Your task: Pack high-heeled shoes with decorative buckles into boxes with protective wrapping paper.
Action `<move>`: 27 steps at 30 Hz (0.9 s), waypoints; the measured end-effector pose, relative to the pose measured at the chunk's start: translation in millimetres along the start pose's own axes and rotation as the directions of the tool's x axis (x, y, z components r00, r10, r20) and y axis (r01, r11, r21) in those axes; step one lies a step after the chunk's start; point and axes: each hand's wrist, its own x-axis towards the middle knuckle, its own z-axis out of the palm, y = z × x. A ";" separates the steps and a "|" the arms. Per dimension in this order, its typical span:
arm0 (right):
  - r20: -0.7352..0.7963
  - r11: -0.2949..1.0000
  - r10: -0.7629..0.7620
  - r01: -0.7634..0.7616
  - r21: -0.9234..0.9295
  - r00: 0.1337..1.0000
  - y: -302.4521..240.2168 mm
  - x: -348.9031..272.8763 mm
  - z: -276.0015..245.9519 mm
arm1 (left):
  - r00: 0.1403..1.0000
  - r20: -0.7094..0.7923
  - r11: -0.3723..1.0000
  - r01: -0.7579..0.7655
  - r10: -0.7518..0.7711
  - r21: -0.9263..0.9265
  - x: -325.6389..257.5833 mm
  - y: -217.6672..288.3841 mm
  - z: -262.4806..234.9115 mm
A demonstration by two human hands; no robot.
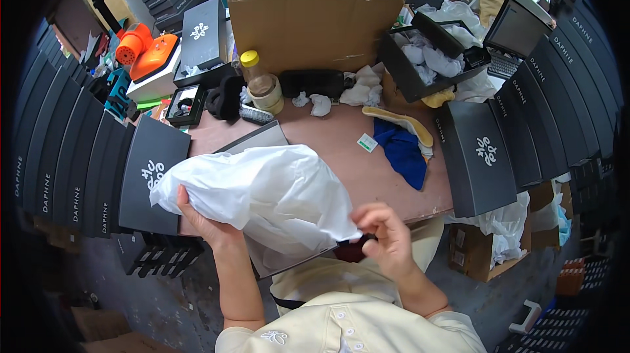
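A white, thin cloth-like bag spreads across the middle, above the near edge of the table. Something fills its left end, but the wrapping hides what. My left hand grips that filled end from below, thumb up along its side. At the bag's right corner, my right hand has its fingers curled in a pinch on the edge. Beneath the bag lies an uncovered dark grey shoebox, tilted at the table's edge and over my lap; the bag hides most of its inside.
Dark shoeboxes stand at the left and right. A blue cloth and a small tag lie on the pink tabletop. Behind are a yellow-capped bottle, a brush and an open box of crumpled paper.
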 end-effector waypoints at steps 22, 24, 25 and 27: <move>-0.206 0.996 0.006 -0.023 -0.081 0.979 42.7 6.2 10.1 | 0.660 0.695 0.097 -0.741 0.285 0.664 -18.7 -12.7 28.8; -0.215 0.989 -0.034 0.001 -0.149 0.976 46.7 3.9 10.3 | 0.694 0.708 -0.035 -0.710 0.132 0.703 -16.7 -9.7 37.7; -0.219 0.983 -0.059 0.018 -0.184 0.974 47.3 5.1 9.6 | 0.559 0.810 -0.065 -0.815 0.178 0.576 -20.0 -9.7 41.5; -0.143 0.953 -0.115 0.068 -0.295 0.983 45.6 9.5 4.0 | 0.240 0.939 -0.146 -0.948 0.247 0.281 -31.5 -14.3 54.1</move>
